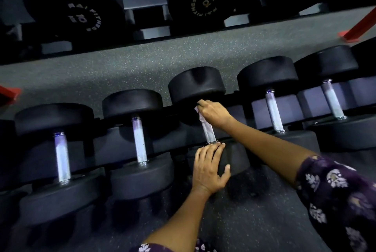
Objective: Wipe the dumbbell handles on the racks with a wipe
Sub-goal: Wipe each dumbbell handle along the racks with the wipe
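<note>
Two hands work one dumbbell handle (209, 132): right hand (215, 114) pinches a wipe (200, 116) at its 12 o'clock end, left hand (209, 168) rests flat-fingered on the near head (236, 158); neighbouring dumbbells (140, 139) flank at 3 and 9 o'clock.

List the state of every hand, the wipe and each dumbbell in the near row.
Right hand: grips the wipe at the far end of the handle.
Left hand: rests on the near head, fingers fairly straight.
Wipe: crumpled against the handle.
Middle dumbbell: racked, tilted, being wiped.
Handle: lower part bare.
Other four dumbbells: racked, untouched.
</note>
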